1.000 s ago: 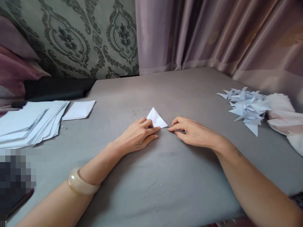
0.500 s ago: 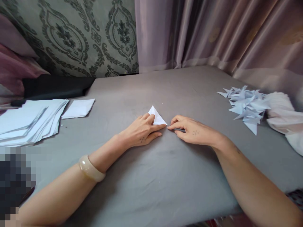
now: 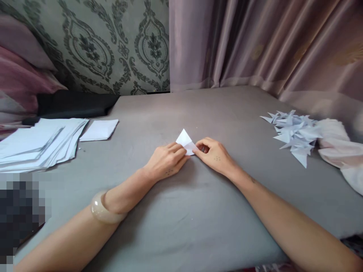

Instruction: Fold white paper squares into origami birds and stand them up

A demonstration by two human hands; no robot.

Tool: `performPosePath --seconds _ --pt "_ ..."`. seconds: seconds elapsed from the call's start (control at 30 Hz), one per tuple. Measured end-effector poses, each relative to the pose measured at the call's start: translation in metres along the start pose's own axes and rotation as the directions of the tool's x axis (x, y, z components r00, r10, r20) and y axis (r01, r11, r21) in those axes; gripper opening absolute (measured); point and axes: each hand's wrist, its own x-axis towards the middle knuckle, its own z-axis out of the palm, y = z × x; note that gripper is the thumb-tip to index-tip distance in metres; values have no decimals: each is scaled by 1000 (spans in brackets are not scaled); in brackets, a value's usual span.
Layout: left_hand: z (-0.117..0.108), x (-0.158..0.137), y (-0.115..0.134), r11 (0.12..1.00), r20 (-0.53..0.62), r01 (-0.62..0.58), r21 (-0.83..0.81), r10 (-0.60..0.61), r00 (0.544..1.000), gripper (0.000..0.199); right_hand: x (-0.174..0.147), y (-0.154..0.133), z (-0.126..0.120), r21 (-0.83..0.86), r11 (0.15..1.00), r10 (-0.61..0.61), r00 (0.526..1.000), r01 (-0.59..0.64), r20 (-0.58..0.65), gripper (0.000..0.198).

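Head view: left hand [image 3: 166,158] partly curled, fingertips bent over the lower left part of the folded white paper [image 3: 184,138], holding it; thumb low, near the bottom edge. Right hand [image 3: 214,153] grasping the paper's right corner between thumb and index finger, a small rounded gap open behind the pinch. Paper lies on the grey cloth [image 3: 193,234], mid-surface between the hands, peak pointing away from the person; crisp, matt, with a crease line below the peak. Cloth smooth, with slight wrinkles toward the near side. Left forearm bears a glossy, cream-coloured bangle [image 3: 106,209]. At left, loosely fanned large white sheets [image 3: 42,139]; just beside them, a neat stack of smaller paper [image 3: 99,130]. At right, a heap of sharp-pointed folded pieces [image 3: 296,130] next to soft, crumpled pale fabric [image 3: 333,136]. Behind: satiny mauve curtain [image 3: 244,41] in vertical folds, and damask-patterned wall [image 3: 121,45]. Versus half a second earlier: right hand was just off the right corner, now on it; left index finger, then stretched along the bottom edge toward that corner, is drawn back and bent.
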Motion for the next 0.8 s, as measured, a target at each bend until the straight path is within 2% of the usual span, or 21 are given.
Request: performPosePath --seconds 0.07,0.1,0.17,0.23,0.3,0.33,0.4,0.5,0.63,0.8 --pt "-1 2 -3 995 -164 96 37 -88 982 26 0 -2 -1 -44 992 -121 991 119 -62 9" --pt "-2 2 -5 987 -243 146 64 -127 962 32 -1 -3 -2 -100 977 -199 975 189 -100 10" --pt "-4 3 -7 971 -342 201 129 -147 928 41 -1 -5 -4 -259 910 -369 917 324 -150 17" --pt "-7 2 -9 970 -332 151 188 -82 940 33 -1 -6 -7 -410 811 -506 852 417 -134 22" --pt "-8 1 -11 977 -251 49 208 5 968 13 -2 -6 -8 -489 739 -562 824 464 -68 25" --pt "-8 0 -11 980 -198 1 201 39 979 9 -3 -6 -9 -503 721 -564 826 477 -25 26" --pt "-8 0 -11 985 -106 -62 160 80 991 15 -7 -4 -9 -501 721 -521 851 478 63 25" --pt "-6 0 -10 994 -14 -83 75 84 996 20 -13 -2 -10 -442 800 -389 912 406 133 21" --pt "-5 1 -7 999 38 -32 3 32 999 24 -17 0 -9 -305 923 -210 971 235 111 19" --pt "-4 4 -2 998 34 53 -16 -52 998 23 -14 -3 -2 -208 976 -61 996 72 58 19"
